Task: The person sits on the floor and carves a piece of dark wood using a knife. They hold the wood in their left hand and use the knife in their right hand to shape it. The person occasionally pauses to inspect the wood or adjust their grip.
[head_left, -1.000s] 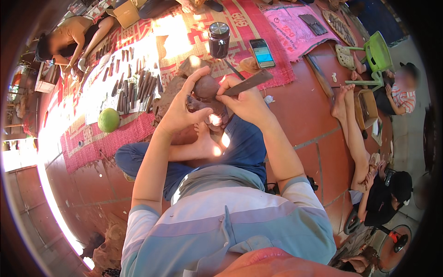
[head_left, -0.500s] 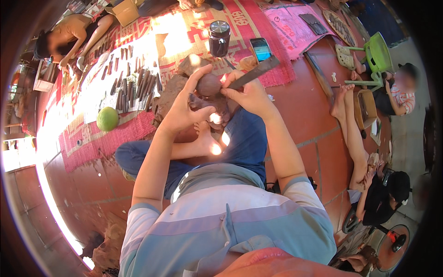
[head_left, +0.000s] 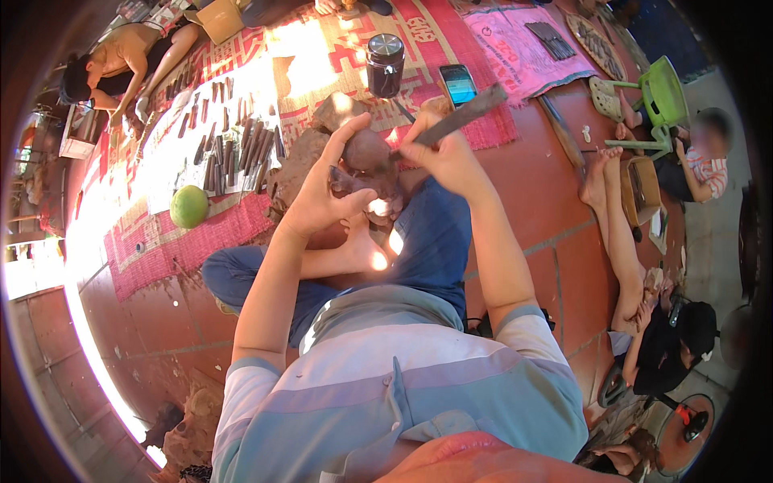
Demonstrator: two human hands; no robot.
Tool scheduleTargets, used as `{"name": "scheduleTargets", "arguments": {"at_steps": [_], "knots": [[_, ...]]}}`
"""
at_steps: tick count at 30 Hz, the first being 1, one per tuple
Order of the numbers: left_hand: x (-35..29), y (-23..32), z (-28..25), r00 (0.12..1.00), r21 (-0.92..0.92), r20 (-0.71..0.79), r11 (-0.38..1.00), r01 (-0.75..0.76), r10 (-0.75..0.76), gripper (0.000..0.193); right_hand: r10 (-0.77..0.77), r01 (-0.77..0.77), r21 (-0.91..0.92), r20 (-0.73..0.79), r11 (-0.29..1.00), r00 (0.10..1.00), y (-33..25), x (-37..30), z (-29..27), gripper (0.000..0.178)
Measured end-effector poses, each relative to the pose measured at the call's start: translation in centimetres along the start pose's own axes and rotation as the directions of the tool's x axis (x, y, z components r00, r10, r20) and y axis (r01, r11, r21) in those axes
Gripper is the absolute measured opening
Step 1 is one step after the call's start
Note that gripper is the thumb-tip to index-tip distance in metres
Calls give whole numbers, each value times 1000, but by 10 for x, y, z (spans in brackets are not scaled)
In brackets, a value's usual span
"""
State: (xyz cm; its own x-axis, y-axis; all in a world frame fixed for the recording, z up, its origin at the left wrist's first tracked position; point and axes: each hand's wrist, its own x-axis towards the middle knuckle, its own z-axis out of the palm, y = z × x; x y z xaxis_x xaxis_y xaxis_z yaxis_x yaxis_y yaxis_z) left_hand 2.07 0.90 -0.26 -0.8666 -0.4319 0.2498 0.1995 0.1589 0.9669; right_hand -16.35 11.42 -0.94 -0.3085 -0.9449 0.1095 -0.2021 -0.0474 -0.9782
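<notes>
My left hand [head_left: 316,191] steadies a dark brown carved piece [head_left: 366,151] with a rounded, ball-like top, thumb and fingers set around its left side. The lower part of the piece is knobbly, and sunlight falls on it. In my right hand [head_left: 448,159] is a long, flat, dark file-like tool [head_left: 471,111], its far end pointing up and to the right. The fingers are closed around its near part, close to the right side of the rounded top. Whether the tool touches the piece I cannot tell. A rough brown wooden block [head_left: 291,171] lies beneath and left of the piece.
Several dark-handled tools [head_left: 241,149] lie on a white sheet at the left, beside a green round fruit [head_left: 189,207]. Ahead stand a dark jar [head_left: 385,68] and a phone [head_left: 459,85] on the red mat. Other people sit left and right; a green chair [head_left: 665,90] stands at right.
My right hand has shifted a little to the right, and the tool's far end has swung up and right. My left hand stays around the carved piece.
</notes>
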Motion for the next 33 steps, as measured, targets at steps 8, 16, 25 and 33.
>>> {"name": "scheduleTargets", "arguments": {"at_steps": [8, 16, 25, 33], "knots": [[0, 0, 2, 1000, -32, -14, 999, 7, -7, 85, 48, -48, 64, 6, 997, 999, -2, 5, -4, 14], [2, 2, 4, 1000, -38, -21, 999, -2, 1, 86, -23, 19, -78, -43, 997, 999, -3, 6, -5, 11], [2, 2, 6, 999, -67, -42, 998, 1, -4, 85, 51, -46, 59, -73, 997, 996, -1, 6, -1, 12], [5, 6, 7, 1000, -50, -20, 999, 7, -8, 84, 96, -87, 62, -178, 994, 979, 6, 2, 2, 10]]}}
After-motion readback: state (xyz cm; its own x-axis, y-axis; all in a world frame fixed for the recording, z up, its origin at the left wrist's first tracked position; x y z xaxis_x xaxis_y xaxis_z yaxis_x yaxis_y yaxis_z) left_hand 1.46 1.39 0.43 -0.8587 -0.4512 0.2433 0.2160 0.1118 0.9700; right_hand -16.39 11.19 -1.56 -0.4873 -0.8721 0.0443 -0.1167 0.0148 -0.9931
